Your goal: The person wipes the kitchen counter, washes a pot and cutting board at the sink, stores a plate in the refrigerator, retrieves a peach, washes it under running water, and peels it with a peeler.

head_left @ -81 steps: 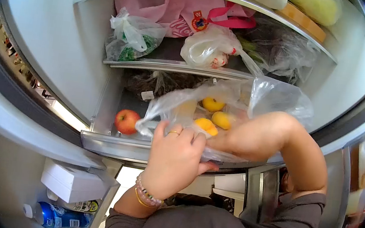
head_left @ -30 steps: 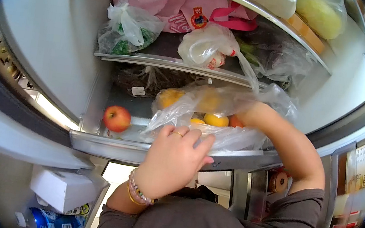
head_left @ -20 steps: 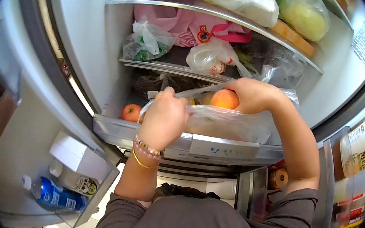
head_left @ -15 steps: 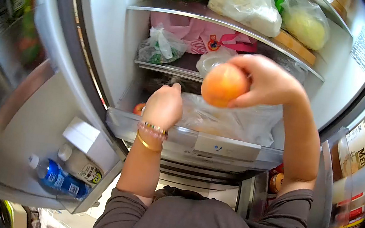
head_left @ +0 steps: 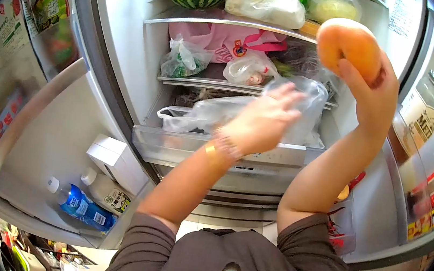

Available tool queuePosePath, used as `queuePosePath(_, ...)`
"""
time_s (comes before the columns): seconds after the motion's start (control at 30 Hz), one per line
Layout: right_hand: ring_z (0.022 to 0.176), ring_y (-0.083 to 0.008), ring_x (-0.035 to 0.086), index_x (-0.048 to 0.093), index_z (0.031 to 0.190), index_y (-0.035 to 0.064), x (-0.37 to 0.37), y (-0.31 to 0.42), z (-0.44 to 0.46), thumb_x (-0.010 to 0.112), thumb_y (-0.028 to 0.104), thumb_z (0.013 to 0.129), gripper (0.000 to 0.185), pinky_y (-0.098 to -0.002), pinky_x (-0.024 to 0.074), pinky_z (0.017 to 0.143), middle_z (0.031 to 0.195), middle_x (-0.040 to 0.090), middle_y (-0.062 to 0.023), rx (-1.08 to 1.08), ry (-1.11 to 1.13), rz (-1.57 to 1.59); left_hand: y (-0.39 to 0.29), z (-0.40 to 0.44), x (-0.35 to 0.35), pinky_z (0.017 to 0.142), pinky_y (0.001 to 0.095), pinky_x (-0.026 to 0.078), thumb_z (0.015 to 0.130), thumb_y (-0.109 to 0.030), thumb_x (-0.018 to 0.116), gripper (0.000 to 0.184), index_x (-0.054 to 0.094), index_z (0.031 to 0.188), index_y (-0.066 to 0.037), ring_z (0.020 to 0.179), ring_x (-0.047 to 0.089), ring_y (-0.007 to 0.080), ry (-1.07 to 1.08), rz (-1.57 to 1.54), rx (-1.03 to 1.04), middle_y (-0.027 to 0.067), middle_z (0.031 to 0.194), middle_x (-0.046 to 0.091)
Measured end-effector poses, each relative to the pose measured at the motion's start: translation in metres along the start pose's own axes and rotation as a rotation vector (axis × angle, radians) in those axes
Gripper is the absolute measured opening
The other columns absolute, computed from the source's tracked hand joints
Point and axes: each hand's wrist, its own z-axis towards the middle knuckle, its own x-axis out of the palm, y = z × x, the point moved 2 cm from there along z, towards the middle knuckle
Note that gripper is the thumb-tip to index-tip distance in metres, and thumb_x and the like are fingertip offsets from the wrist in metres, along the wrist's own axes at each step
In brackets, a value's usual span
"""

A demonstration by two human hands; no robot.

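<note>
Higher now, the fruit is clear of the drawer, gripped by the right hand; the left hand, blurred, spreads over the bag.

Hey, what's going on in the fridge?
A person in a dark grey short-sleeved shirt is at an open, white-walled fridge. Their right hand holds up a round, orange-coloured fruit. Their left hand, open and blurred, is over a crumpled, clear plastic bag in the see-through plastic drawer. I can't tell if it touches the bag.
</note>
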Motion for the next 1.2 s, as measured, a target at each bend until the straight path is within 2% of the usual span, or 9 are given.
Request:
queuePosePath(0.13, 0.084, -0.0114, 0.058, 0.059, 0.104, -0.0026, -0.009, 0.016, -0.040, 0.079, 0.015, 0.070, 0.043, -0.0236, 0.0461, 0.076, 0.095, 0.063, -0.0057, -0.001, -0.279, 0.103, 0.003, 0.025, 0.073, 0.104, 0.0408, 0.033, 0.080, -0.021, 0.054, 0.038, 0.061, 0.118, -0.016, 0.126, 0.040, 0.0333, 0.154, 0.060, 0.300, 0.0124, 0.135, 0.045)
queuePosePath(0.2, 0.091, -0.0123, 0.057, 0.057, 0.108, -0.0030, -0.013, 0.020, -0.062, 0.078, 0.014, 0.069, 0.047, -0.0256, 0.0444, 0.082, 0.100, 0.062, -0.0066, 0.003, -0.332, 0.119, 0.019, 0.029, 0.082, 0.102, 0.0394, 0.036, 0.085, -0.033, 0.053, 0.043, 0.055, 0.125, -0.016, 0.120, 0.047, 0.0331, 0.679, -0.272, -0.098, 0.0129, 0.132, 0.049)
queuePosePath(0.3, 0.096, -0.0144, 0.056, 0.054, 0.114, -0.0045, -0.013, 0.035, -0.095, 0.079, 0.014, 0.067, 0.056, -0.0281, 0.0418, 0.089, 0.105, 0.060, -0.0085, 0.048, -0.425, 0.116, 0.064, 0.010, 0.119, 0.100, 0.0387, 0.037, 0.088, -0.047, 0.048, 0.056, 0.044, 0.134, -0.015, 0.116, 0.051, 0.0317, 0.996, -0.256, -0.198, 0.0128, 0.130, 0.051)
queuePosePath(0.5, 0.102, -0.0191, 0.055, 0.051, 0.118, -0.0064, -0.019, 0.069, -0.148, 0.077, 0.017, 0.063, 0.065, -0.0327, 0.0427, 0.092, 0.111, 0.057, -0.0117, 0.067, -0.613, 0.199, 0.110, -0.038, 0.117, 0.093, 0.0354, 0.042, 0.086, -0.047, 0.054, 0.051, 0.060, 0.118, -0.007, 0.106, 0.057, 0.0255, 1.113, -0.029, -0.484, 0.0128, 0.118, 0.060)
queuePosePath(0.63, 0.105, -0.0272, 0.055, 0.047, 0.120, -0.0074, -0.038, 0.106, -0.181, 0.074, 0.015, 0.060, 0.069, -0.0412, 0.0444, 0.092, 0.113, 0.055, -0.0155, 0.036, -0.724, 0.354, 0.121, -0.045, 0.102, 0.068, 0.0298, 0.050, 0.084, -0.033, 0.062, 0.034, 0.066, 0.103, -0.005, 0.072, 0.057, 0.0115, 0.814, -0.717, -0.871, 0.0029, 0.086, 0.062)
queuePosePath(0.73, 0.110, -0.0330, 0.053, 0.042, 0.125, -0.0055, -0.061, 0.111, -0.215, 0.073, 0.016, 0.060, 0.075, -0.0463, 0.0438, 0.093, 0.120, 0.051, -0.0181, -0.014, -0.788, 0.326, 0.112, -0.034, 0.067, 0.066, 0.0311, 0.050, 0.084, -0.032, 0.063, 0.031, 0.068, 0.096, -0.004, 0.070, 0.058, 0.0125, 0.623, -0.898, -0.966, 0.0016, 0.077, 0.062)
queuePosePath(0.87, 0.116, -0.0344, 0.048, 0.036, 0.132, -0.0020, -0.111, 0.110, -0.272, 0.075, 0.027, 0.066, 0.082, -0.0476, 0.0407, 0.097, 0.128, 0.045, -0.0190, -0.001, -0.654, 0.303, 0.056, -0.033, 0.017, 0.069, 0.0395, 0.051, 0.080, -0.029, 0.063, 0.023, 0.068, 0.089, -0.009, 0.074, 0.062, 0.0302, -0.108, 0.026, -0.544, 0.0122, 0.078, 0.065)
queuePosePath(1.03, 0.117, -0.0351, 0.046, 0.037, 0.130, -0.0040, -0.169, 0.118, -0.313, 0.071, 0.038, 0.075, 0.077, -0.0473, 0.0370, 0.100, 0.128, 0.044, -0.0199, 0.005, -0.584, 0.149, -0.066, -0.076, 0.027, 0.084, 0.0445, 0.039, 0.080, -0.036, 0.064, 0.031, 0.062, 0.100, -0.013, 0.096, 0.053, 0.0263, 0.001, 0.236, -0.455, 0.0077, 0.098, 0.058)
queuePosePath(1.2, 0.115, -0.0324, 0.047, 0.038, 0.126, -0.0076, -0.196, 0.136, -0.335, 0.065, 0.034, 0.080, 0.068, -0.0447, 0.0364, 0.099, 0.124, 0.046, -0.0192, 0.058, -0.531, 0.109, -0.055, -0.091, 0.052, 0.089, 0.0474, 0.036, 0.079, -0.037, 0.063, 0.038, 0.062, 0.112, -0.018, 0.104, 0.050, 0.0265, -0.186, 0.268, -0.400, 0.0077, 0.105, 0.057)
